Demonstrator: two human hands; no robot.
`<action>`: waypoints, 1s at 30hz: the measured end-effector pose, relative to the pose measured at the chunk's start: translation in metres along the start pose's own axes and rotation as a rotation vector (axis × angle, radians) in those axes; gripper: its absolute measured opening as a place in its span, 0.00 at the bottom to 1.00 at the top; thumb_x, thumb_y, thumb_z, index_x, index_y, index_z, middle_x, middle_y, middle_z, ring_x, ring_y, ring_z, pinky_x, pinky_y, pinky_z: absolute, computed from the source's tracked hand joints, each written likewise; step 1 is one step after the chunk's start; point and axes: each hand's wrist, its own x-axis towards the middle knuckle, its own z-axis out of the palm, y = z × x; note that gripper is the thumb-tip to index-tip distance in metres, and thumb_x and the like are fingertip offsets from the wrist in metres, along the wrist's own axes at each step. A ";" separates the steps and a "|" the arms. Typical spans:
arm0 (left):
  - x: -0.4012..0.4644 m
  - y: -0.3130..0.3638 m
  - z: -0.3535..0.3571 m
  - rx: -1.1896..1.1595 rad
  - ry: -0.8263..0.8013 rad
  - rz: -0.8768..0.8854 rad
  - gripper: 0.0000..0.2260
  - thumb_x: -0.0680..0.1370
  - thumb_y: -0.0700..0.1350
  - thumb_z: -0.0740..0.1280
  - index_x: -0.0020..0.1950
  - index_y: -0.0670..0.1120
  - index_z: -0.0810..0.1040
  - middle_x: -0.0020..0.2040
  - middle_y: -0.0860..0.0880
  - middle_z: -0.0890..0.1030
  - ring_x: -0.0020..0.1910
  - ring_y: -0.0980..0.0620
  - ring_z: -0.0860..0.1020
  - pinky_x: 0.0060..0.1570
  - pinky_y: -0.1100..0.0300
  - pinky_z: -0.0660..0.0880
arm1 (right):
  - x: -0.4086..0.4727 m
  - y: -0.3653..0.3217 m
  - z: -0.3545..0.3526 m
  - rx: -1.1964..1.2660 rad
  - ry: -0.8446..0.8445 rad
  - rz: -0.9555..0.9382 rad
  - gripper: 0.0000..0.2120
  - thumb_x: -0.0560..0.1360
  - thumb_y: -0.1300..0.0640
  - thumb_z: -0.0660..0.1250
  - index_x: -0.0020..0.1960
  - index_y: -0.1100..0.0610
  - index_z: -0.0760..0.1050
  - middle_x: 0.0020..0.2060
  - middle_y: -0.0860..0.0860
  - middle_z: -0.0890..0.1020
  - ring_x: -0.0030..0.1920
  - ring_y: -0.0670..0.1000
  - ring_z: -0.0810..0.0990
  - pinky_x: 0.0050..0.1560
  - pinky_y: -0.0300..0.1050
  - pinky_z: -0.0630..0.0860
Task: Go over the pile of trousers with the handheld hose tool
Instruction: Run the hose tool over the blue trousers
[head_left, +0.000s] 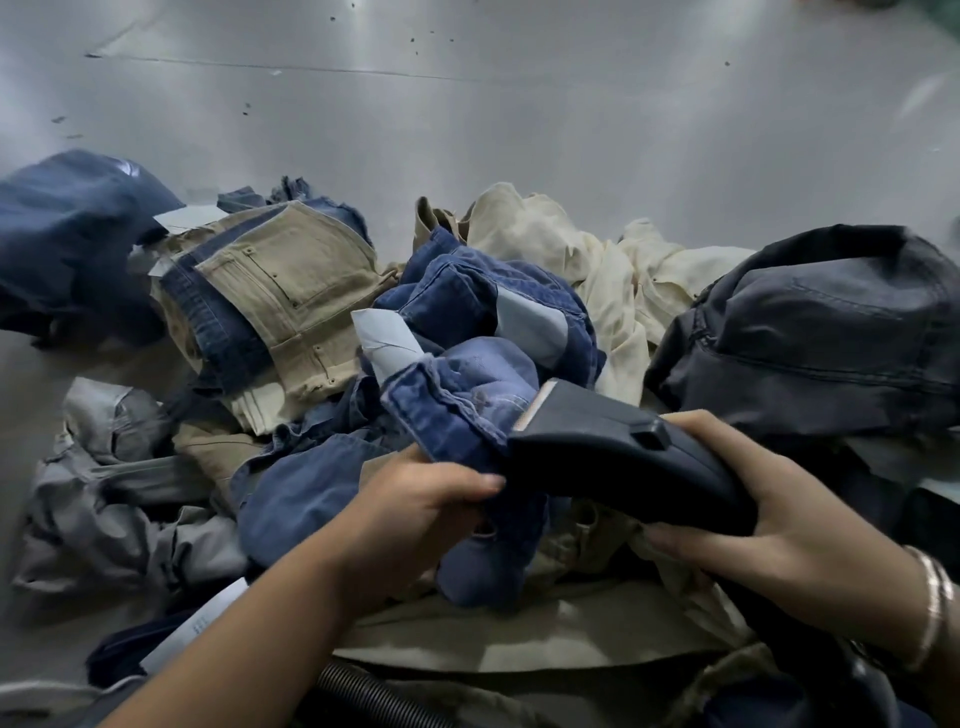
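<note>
1. The hose tool is in my right hand: a dark, wedge-shaped head, its flat mouth pointing up and left and pressed against a blue pair of trousers at the near middle of the pile.
2. My right fingers are wrapped round the tool's rear body, thumb over the top and the other fingers curled beneath it. A pale bangle sits on that wrist.
3. My left hand is clenched on the same blue trousers just left of the tool's mouth, bunching the cloth, with the thumb lying on top and touching the tool's side.
4. A ribbed black hose shows at the bottom edge, under my left forearm; where it joins the tool is hidden.
5. Around the blue pair the pile spreads over a grey metal table. Folded khaki trousers lie to the upper left with a strip of darker denim across them.
6. A cream pair is crumpled behind and to the right of the blue pair.
7. A dark charcoal pair is heaped at the right, just above my right hand.
8. Grey trousers lie rumpled at the near left, and a navy bundle sits at the far left.
9. Small dark specks dot the bare table beyond the pile.
</note>
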 end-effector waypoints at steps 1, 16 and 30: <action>-0.001 -0.002 -0.001 0.042 -0.024 0.002 0.17 0.59 0.33 0.72 0.47 0.39 0.81 0.43 0.43 0.85 0.44 0.47 0.83 0.47 0.55 0.79 | 0.001 0.000 0.001 -0.022 -0.005 -0.004 0.24 0.66 0.51 0.78 0.56 0.38 0.71 0.44 0.38 0.82 0.42 0.38 0.81 0.41 0.27 0.72; 0.006 -0.005 0.016 -0.160 -0.077 -0.010 0.18 0.62 0.42 0.73 0.51 0.39 0.79 0.43 0.43 0.84 0.43 0.50 0.83 0.41 0.61 0.79 | 0.030 -0.010 0.020 -0.020 0.185 -0.062 0.20 0.68 0.51 0.75 0.56 0.43 0.72 0.39 0.39 0.81 0.36 0.41 0.80 0.38 0.34 0.73; 0.004 -0.002 0.012 0.011 -0.111 0.154 0.21 0.75 0.27 0.58 0.37 0.47 0.85 0.37 0.45 0.83 0.39 0.52 0.82 0.40 0.60 0.79 | 0.011 0.004 0.006 0.048 0.056 -0.004 0.22 0.67 0.54 0.77 0.56 0.40 0.73 0.42 0.42 0.82 0.36 0.40 0.80 0.35 0.31 0.73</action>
